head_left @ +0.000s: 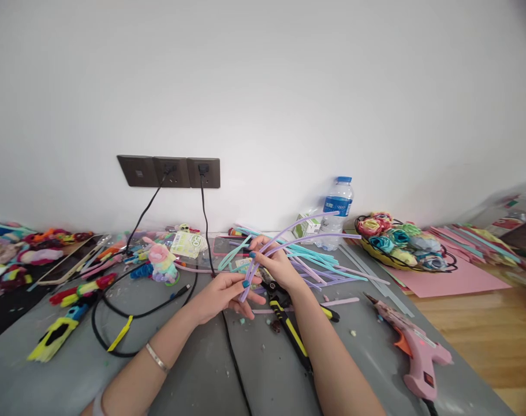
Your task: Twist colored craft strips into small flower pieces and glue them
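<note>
Two long purple pipe cleaners [319, 237] run through both of my hands and curve out to the right. My left hand [228, 294] pinches them near their lower ends between thumb and fingers. Higher up, the fingers of my right hand [273, 263] are closed on the same stems. Beneath my right hand lie pliers [288, 329] with black and yellow handles, their jaws partly covered. Loose teal pipe cleaners [319, 257] and more purple ones are spread on the grey table [193, 370] behind my hands.
A pink glue gun [422, 352] lies at right. Behind stand a water bottle [337, 216] and a basket of fabric-like flowers [366, 245]. Black cables [232, 352] cross the table from wall sockets [170, 172]. A pastel fuzzy figure [162, 263] and colourful craft pieces sit at left.
</note>
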The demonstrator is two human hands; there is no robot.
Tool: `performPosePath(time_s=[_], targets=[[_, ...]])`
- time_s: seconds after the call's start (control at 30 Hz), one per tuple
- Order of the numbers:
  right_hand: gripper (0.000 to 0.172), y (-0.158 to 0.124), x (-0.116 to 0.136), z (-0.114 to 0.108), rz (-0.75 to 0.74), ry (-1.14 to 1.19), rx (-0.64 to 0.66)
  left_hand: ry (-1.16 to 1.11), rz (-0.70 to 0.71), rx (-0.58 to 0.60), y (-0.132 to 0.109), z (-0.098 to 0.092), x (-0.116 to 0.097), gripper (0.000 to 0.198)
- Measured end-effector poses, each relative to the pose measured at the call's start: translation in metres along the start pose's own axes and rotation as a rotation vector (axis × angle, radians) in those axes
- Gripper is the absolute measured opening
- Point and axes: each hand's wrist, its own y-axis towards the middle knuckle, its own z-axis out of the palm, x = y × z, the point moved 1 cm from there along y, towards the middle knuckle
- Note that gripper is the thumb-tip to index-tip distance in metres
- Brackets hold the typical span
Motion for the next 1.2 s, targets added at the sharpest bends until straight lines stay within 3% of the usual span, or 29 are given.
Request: performPosePath(time_s=[0.2, 0.53, 0.83, 0.97, 1.2], targets=[[0.022, 0.0, -0.009, -0.002, 0.026, -0.027, 0.013, -0.033, -0.057, 0.026, -0.002, 0.007, -0.004, 0.039], [0.032, 0.004, -0.012, -0.002, 0.107, 0.179, -0.106, -0.076, 0.072, -0.183, 0.005, -0.005, -0.002, 0.039], [0.033, 0.005, -0.005, -0.01, 0.118, 0.43, -0.226, -0.099, 0.076, -0.193, 0.004, -0.005, -0.004, 0.037], [0.03, 0.004, 0.002, -0.012, 0.121, 0.48, -0.167, -0.105, 0.081, -0.189, 0.005, -0.007, -0.004, 0.036], [0.043, 0.002, 0.0, -0.008, 0.107, 0.483, -0.077, -0.104, 0.07, -0.221, 0.005, -0.006, -0.003, 0.037]])
